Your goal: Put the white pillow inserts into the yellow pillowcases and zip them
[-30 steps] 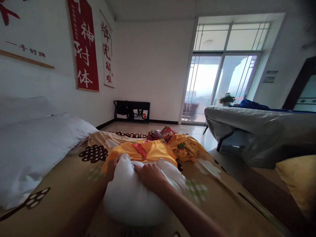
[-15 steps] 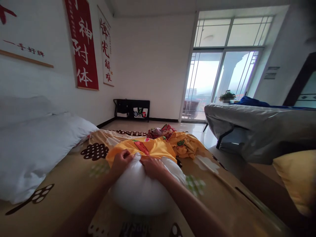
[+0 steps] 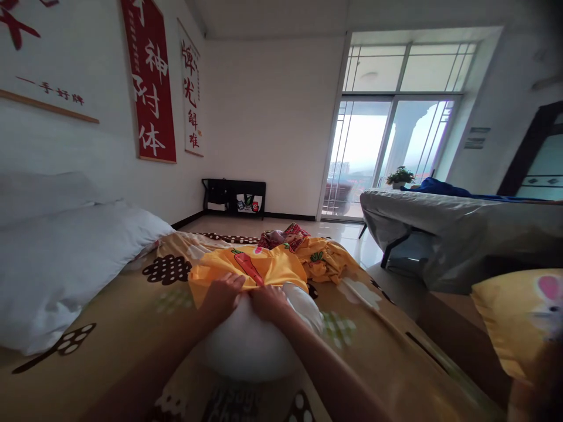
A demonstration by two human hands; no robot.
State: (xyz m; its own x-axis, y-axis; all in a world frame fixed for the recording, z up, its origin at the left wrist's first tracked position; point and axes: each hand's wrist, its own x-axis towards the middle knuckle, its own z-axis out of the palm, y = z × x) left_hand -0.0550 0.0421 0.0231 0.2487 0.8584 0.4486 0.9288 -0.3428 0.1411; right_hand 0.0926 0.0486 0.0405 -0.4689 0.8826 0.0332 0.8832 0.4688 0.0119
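A plump white pillow (image 3: 246, 346) lies on the patterned tan bedsheet (image 3: 373, 351) in front of me, its far end partly inside a yellow pillowcase (image 3: 255, 269) printed with a carrot. My left hand (image 3: 222, 296) and my right hand (image 3: 268, 302) rest side by side on the pillow's far end, at the mouth of the yellow pillowcase. Both hands have their fingers curled onto the fabric edge there.
A white duvet (image 3: 65, 258) is heaped at the left against the wall. More yellow and red cloth (image 3: 308, 249) lies past the pillowcase. A yellow pillow (image 3: 514, 316) sits at the right, a grey-covered table (image 3: 461, 228) beyond it, and a black shelf (image 3: 233, 196) by the far wall.
My left hand has come from the pillow's left side to its top, next to my right hand. The yellow pillowcase edge now lies closer over the pillow's far end.
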